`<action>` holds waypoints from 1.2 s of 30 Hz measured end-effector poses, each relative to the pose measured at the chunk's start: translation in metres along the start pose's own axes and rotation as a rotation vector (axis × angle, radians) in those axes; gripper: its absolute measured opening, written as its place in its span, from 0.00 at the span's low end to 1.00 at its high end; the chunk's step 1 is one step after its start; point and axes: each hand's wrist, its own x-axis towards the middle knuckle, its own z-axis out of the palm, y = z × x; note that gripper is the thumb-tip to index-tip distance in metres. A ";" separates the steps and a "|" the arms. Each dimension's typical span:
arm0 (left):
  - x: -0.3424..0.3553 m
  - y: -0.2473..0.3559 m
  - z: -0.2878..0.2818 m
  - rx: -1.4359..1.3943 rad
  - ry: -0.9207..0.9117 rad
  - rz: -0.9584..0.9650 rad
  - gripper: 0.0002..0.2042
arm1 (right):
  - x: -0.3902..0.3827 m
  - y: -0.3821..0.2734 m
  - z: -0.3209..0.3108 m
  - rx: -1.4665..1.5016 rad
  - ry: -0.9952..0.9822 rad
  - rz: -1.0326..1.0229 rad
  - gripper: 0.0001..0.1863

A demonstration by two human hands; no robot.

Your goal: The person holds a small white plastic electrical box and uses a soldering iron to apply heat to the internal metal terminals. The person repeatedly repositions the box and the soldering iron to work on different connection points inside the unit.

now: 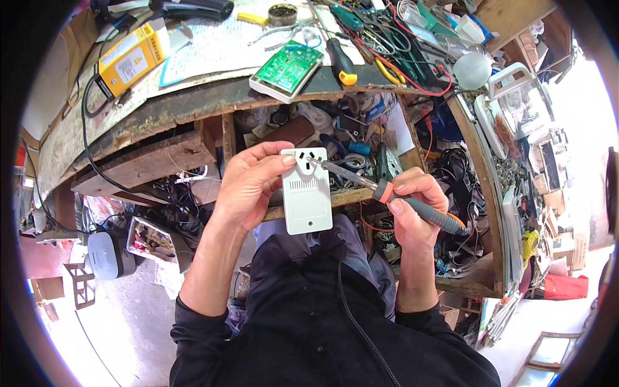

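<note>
My left hand (256,184) pinches the upper left edge of a white plastic cover (307,206) between thumb and fingers. The cover has socket slots near its top, a row of vents and a small hole at the bottom. In my right hand (412,204) is a soldering iron (422,215) with a grey and orange handle. Its tip points left and reaches the slots of the cover; whether it touches, I cannot tell. Beyond, on the bench edge, lies a green circuit board (287,69) in a white half-shell.
The wooden bench (161,116) runs across the far side, with an open, cluttered drawer (361,197) below it. A yellow box (132,58), a screwdriver (340,61), pliers (277,35) and tangled tools lie on top. A black cable (88,138) hangs at the left.
</note>
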 end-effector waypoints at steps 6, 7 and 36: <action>0.000 -0.001 -0.001 -0.010 -0.010 0.002 0.16 | -0.002 0.003 -0.002 -0.053 0.014 -0.004 0.12; 0.000 -0.001 -0.001 -0.009 -0.012 0.004 0.16 | -0.002 0.003 -0.002 -0.046 0.019 0.006 0.12; 0.000 -0.001 -0.002 -0.004 -0.024 0.000 0.16 | -0.003 0.008 -0.003 0.005 0.013 0.000 0.12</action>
